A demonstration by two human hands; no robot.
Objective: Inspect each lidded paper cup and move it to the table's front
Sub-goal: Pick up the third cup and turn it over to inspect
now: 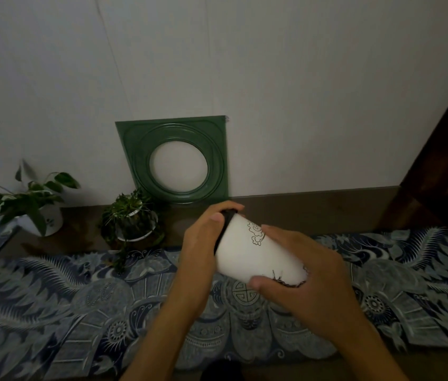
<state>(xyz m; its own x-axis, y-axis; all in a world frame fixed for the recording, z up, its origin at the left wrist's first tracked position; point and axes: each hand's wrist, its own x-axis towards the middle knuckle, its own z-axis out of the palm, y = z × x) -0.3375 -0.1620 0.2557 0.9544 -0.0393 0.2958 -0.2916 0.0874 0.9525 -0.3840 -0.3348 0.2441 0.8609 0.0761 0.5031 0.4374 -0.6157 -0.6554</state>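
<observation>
Left hand fingers curl round the black lid, right hand fingers wrap the base of the smooth white paper cup, tilted sideways above the blue patterned cloth.
</observation>
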